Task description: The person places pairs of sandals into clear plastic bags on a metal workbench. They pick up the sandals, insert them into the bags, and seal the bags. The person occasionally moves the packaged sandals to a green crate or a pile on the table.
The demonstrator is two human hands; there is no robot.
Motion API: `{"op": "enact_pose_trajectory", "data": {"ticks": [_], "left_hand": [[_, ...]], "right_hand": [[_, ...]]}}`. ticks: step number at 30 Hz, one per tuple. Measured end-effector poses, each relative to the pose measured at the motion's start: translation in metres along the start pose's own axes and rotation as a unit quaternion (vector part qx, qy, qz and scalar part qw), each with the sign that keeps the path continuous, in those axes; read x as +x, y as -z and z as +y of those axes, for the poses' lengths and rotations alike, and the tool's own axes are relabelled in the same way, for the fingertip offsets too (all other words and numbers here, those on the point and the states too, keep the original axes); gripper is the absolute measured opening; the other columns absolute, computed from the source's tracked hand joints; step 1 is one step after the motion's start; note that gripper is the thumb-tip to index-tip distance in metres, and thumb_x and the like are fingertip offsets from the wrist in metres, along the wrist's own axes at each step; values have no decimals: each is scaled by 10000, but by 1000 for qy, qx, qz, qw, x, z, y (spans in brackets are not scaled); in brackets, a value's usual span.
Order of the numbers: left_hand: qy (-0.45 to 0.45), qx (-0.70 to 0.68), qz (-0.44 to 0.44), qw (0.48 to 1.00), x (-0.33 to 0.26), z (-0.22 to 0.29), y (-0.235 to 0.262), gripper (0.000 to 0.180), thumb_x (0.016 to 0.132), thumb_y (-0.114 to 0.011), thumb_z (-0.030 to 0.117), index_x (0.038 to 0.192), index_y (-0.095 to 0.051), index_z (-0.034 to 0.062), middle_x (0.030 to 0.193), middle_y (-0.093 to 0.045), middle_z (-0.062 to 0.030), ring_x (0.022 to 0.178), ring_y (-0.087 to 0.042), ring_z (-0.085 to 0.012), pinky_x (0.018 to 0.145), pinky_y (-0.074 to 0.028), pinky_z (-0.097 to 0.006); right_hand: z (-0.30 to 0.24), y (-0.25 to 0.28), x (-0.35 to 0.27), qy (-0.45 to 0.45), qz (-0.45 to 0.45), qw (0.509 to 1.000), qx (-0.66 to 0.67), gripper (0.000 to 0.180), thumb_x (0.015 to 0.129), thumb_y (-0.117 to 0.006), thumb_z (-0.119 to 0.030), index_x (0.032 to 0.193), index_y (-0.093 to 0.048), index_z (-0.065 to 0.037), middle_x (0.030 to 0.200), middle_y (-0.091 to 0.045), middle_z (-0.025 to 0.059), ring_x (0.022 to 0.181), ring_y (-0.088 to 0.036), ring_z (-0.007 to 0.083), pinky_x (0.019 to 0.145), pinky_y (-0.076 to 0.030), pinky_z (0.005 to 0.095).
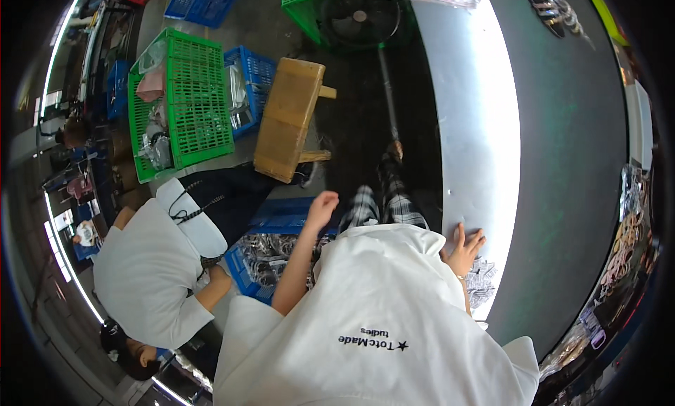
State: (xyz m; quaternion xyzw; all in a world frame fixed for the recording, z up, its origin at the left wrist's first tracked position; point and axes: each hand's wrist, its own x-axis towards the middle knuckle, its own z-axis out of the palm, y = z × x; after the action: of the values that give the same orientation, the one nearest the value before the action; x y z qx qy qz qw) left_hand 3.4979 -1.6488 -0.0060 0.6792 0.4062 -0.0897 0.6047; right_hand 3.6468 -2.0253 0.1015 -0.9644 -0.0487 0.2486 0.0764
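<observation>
My right hand (465,251) rests on the shiny white tabletop (481,124) near its inner edge, fingers spread. Close to its wrist lies a pile of small grey-and-white pieces (481,283), too small to make out. My left hand (323,210) hangs in the air at my left side with its fingers curled in, and nothing shows in it. Below and left of that hand, a blue crate (242,271) holds many small shiny pieces, partly hidden by my forearm.
A person (151,265) in a white top bends over at my left. Ahead stand a wooden stool (288,117), a green crate (200,96) with bags, a blue crate (261,72) and a round fan (358,17). A dark green belt (569,160) runs along the right.
</observation>
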Motion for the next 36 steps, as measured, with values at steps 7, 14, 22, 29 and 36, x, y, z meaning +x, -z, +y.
{"op": "enact_pose_trajectory", "data": {"ticks": [7,14,22,29,36], "left_hand": [[9,121,197,973,123,21,64,376,786,-652,107,1124,-515,14,1026,-614,-160,922,-594,-237,821,-468,-330],[-34,347,225,910,255,61,117,618,835,-601,177,1384,-317,166,1388,-335,-182,1239,-374,-384,1003,-348,-482],[89,680,17,727,149,-110,40,574,881,-436,174,1422,-275,67,1498,-209,-102,1375,-207,-296,1119,-130,-489],[181,375,-36,909,69,-148,33,368,733,-591,112,1097,-552,81,1106,-556,-150,975,-552,-348,862,-450,-442],[111,464,225,850,150,-59,134,486,720,-601,109,1181,-489,2,1307,-416,-218,1252,-350,-365,1033,-312,-398]], "right_hand": [[8,-5,29,16,73,988,134,566,727,-688,-123,1239,-461,-42,1316,-394,234,1208,-380,395,975,-345,470],[-90,50,111,-2,86,956,280,281,848,-579,-58,1116,-539,18,1105,-590,140,1035,-537,256,933,-385,374],[-159,58,198,204,51,961,182,261,862,-552,14,1118,-521,49,1080,-590,158,1000,-566,259,911,-423,355],[-211,58,228,263,-32,946,188,227,820,-521,78,1045,-536,54,998,-591,157,945,-553,282,866,-423,382],[-212,61,242,262,-46,956,126,195,815,-538,85,1002,-556,32,954,-597,149,879,-553,293,803,-441,374]]}}
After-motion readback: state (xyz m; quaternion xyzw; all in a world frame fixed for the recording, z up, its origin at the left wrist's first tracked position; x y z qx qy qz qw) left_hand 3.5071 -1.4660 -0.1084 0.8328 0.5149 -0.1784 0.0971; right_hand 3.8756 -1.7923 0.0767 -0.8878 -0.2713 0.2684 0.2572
